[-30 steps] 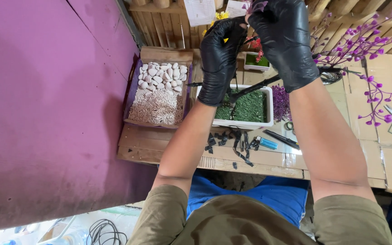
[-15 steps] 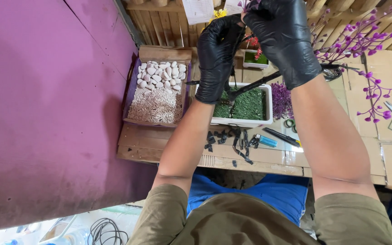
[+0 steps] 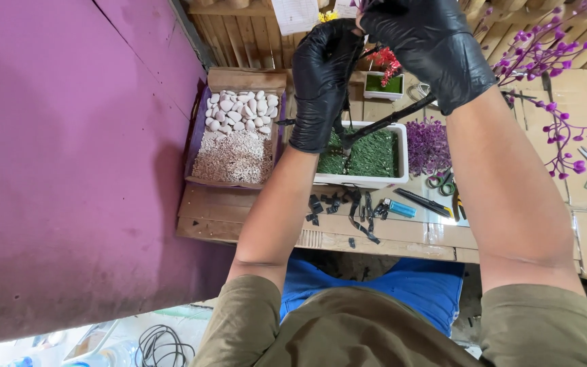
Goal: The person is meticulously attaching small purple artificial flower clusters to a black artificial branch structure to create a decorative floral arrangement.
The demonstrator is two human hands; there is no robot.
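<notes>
Both gloved hands meet at twelve o'clock: the left hand [image 3: 322, 81] and right hand [image 3: 429, 47] pinch a dark stem [image 3: 388, 121] rising from the white planter [image 3: 382, 181]. Black scraps [image 3: 341, 207] lie nearer; pebble box [image 3: 236, 139] at ten, purple flowers [image 3: 545, 61] at two.

Both hands are in black gloves, raised close together over the worktop [image 3: 253, 211]. The left hand [image 3: 322, 81] and right hand [image 3: 429, 47] are pinching a thin dark stem [image 3: 388, 121] that slants down into a white rectangular planter [image 3: 365, 180] filled with green fake grass. Just left of it sits a cardboard box [image 3: 239, 80] with white pebbles [image 3: 242, 109] and fine gravel [image 3: 232, 160]. Black scraps [image 3: 341, 207] and a blue lighter [image 3: 400, 208] lie in front, purple flower sprays [image 3: 552, 61] off to the right.
</notes>
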